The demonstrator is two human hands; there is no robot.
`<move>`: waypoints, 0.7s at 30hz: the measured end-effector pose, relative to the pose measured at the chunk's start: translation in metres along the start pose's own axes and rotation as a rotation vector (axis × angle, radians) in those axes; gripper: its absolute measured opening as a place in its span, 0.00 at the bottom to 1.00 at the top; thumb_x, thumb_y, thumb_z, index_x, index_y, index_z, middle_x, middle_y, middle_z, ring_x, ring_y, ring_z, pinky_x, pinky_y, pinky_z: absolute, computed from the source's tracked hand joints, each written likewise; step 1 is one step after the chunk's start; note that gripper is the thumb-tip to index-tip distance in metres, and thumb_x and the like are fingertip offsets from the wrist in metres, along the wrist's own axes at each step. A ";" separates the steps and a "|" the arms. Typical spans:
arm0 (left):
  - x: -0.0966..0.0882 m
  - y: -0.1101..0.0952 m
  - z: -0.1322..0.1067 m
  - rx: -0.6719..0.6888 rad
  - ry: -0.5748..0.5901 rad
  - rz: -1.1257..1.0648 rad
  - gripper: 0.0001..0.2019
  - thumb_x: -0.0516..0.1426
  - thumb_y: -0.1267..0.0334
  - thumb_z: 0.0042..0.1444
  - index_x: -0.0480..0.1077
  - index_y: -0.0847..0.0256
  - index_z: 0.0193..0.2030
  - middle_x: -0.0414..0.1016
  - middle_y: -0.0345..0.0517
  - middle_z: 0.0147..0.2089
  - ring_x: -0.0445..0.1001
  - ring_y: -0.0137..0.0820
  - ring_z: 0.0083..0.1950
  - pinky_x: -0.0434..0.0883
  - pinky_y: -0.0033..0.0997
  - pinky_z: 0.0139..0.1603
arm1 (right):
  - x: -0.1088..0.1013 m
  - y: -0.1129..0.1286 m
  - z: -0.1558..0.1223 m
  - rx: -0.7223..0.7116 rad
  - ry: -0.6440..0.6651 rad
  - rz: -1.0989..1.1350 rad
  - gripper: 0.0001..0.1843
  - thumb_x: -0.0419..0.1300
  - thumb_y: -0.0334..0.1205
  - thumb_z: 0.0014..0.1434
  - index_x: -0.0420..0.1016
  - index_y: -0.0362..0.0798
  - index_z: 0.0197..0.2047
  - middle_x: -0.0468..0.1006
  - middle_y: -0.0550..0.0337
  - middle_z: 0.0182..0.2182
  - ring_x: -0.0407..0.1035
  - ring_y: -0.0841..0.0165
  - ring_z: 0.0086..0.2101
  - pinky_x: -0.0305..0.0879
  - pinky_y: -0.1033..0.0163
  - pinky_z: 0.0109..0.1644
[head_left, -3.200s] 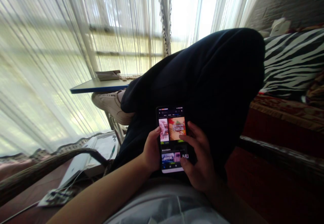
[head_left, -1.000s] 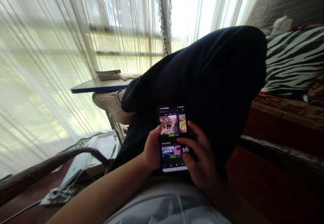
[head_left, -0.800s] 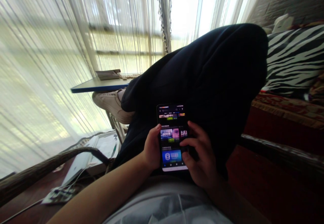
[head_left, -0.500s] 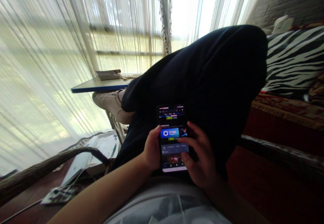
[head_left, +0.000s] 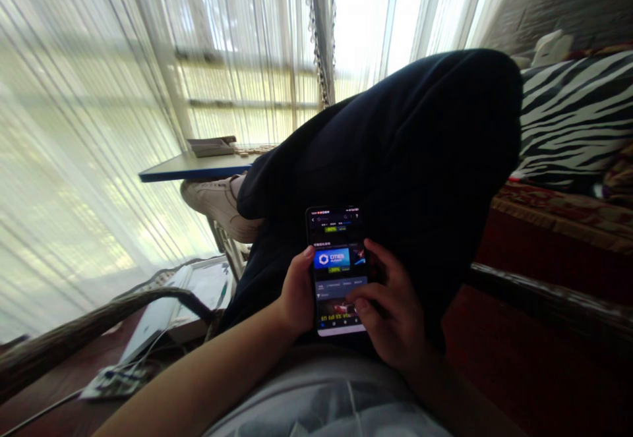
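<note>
A black smartphone (head_left: 341, 285) is held upright above my lap, its lit screen showing a dark page with a blue "Cities" banner and green discount tags. My left hand (head_left: 298, 295) grips the phone's left edge, thumb along the side; the fingers behind it are hidden. Over the lower right of the screen is my right hand (head_left: 395, 312), fingers apart. One bent finger and the thumb are over the lower screen, while another fingertip is at the phone's right edge. Whether the bent finger touches the glass I cannot tell.
My crossed leg (head_left: 386, 127) in dark trousers rises ahead, its shoe beside a blue-edged table (head_left: 198, 168) with small blocks. A zebra-striped cushion (head_left: 578, 120) lies at right. A power strip (head_left: 116, 381) with cables is at lower left, near a dark curved armrest (head_left: 99, 312). Sheer curtains hang ahead.
The bent finger of my right hand has moved down the screen, from just below the banner to the lower picture. That lower picture now shows yellow lettering. My left hand stays put.
</note>
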State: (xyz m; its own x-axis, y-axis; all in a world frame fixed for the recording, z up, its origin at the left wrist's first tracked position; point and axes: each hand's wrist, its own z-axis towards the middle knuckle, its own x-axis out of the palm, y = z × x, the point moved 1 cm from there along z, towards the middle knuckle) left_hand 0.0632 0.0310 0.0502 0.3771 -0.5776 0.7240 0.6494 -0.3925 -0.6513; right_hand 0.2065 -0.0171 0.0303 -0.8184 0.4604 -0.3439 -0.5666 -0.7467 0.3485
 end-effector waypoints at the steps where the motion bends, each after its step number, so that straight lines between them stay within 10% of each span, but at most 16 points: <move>1: 0.000 0.000 0.000 -0.003 0.003 -0.002 0.27 0.62 0.44 0.49 0.76 0.65 0.47 0.79 0.54 0.46 0.73 0.53 0.55 0.69 0.45 0.56 | 0.000 0.000 0.000 -0.003 -0.002 0.002 0.07 0.57 0.33 0.59 0.77 0.50 0.35 0.57 0.61 0.65 0.62 0.57 0.59 0.65 0.52 0.60; 8: 0.001 -0.001 0.002 0.052 -0.031 -0.020 0.23 0.63 0.47 0.49 0.77 0.65 0.44 0.80 0.52 0.45 0.73 0.53 0.56 0.67 0.47 0.59 | 0.002 -0.003 -0.001 0.041 -0.008 -0.017 0.21 0.55 0.36 0.62 0.66 0.50 0.59 0.54 0.53 0.66 0.55 0.55 0.63 0.63 0.49 0.63; 21: 0.000 -0.001 0.004 0.063 -0.035 -0.011 0.21 0.64 0.48 0.48 0.77 0.64 0.41 0.80 0.51 0.40 0.73 0.53 0.54 0.68 0.47 0.57 | 0.004 -0.002 0.001 0.022 -0.022 -0.042 0.22 0.56 0.37 0.60 0.63 0.51 0.58 0.57 0.51 0.64 0.57 0.53 0.62 0.65 0.46 0.61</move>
State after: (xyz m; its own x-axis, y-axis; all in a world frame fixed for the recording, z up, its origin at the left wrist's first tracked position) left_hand 0.0654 0.0344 0.0517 0.3923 -0.5475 0.7392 0.6931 -0.3524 -0.6289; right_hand 0.2042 -0.0134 0.0295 -0.7956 0.5020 -0.3390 -0.6022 -0.7160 0.3530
